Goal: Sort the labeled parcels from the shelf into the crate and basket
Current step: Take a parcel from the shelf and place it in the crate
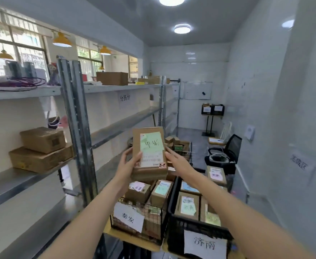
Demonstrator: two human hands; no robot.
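On the grey metal shelf [22, 176] at the left, two brown cardboard boxes [41, 148] lie stacked. The left hand [128, 161] grasps the brown cardboard parcel with a green label [149, 152] by its left edge, above the containers. The right hand [177, 159] touches its right edge with straight, released fingers [169, 151]. Below, the black wire basket [140, 219] holds several labeled cardboard parcels. Just beside it at the right, the black plastic crate [196, 227] holds flat parcels with green and blue labels.
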